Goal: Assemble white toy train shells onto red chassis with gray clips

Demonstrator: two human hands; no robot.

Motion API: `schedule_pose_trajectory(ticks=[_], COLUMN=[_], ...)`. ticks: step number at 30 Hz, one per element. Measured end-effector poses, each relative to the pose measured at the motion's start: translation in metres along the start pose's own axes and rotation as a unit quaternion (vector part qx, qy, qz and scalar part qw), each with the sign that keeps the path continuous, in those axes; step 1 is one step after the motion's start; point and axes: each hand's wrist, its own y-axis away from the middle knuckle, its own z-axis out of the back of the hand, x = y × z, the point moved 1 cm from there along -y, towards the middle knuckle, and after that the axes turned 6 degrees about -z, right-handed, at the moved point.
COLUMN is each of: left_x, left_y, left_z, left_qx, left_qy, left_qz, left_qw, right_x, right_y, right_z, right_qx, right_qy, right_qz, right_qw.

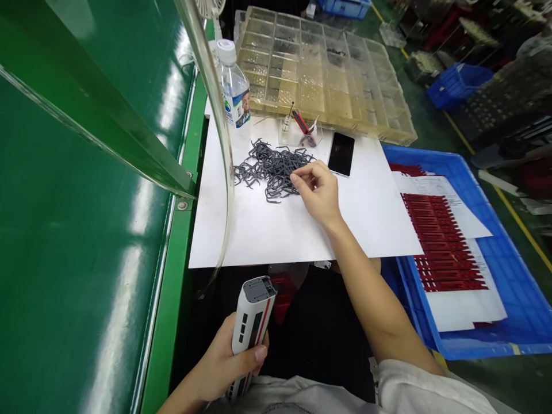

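My left hand (233,359) is wrapped round a long white model train car (252,325) with black windows, a red stripe and a dark grey end. It is held upright, low in front of my body. At the right edge of a tangled pile of thin dark grey bent plastic pieces (280,167) is my right hand (319,190). Its thumb and forefinger are brought together over the pile. Whatever is between the fingertips is too small to make out. The pile lies on a white sheet (267,236) covering the table.
Behind the pile stand a water bottle (233,86), a small clear tool box (297,135) and a phone (341,153). A divided plastic tray (319,75) lies beyond. A blue bin (513,276) with red parts (444,241) is at right, a green frame (176,230) at left.
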Motion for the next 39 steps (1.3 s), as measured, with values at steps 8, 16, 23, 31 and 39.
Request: schedule_pose_trajectory(ticks=[8,16,23,31,39], left_x=[0.002,-0.010,-0.008,-0.007,-0.006], left_y=[-0.002,-0.011,-0.006,-0.006,-0.003], left_z=[-0.001,-0.009,-0.008,-0.011,-0.010], left_qx=[-0.026,-0.004,0.007,0.056,0.060], left_qy=[0.000,-0.033,-0.040,-0.048,-0.028], left_qz=[0.010,0.038,0.045,0.053,0.055], left_qw=[1.000,0.999,0.998,0.996,0.996], right_x=[-0.001,-0.011,0.063,0.104,0.122], right_y=[0.092,0.080,0.111,0.135,0.144], right_z=[0.042,0.036,0.044,0.055,0.065], right_qx=[0.131,0.183,0.201,0.272,0.258], right_qy=[0.220,0.120,-0.134,-0.156,0.049], right_qz=[0.072,0.077,0.021,0.092,0.209], right_qw=[0.964,0.973,0.970,0.945,0.942])
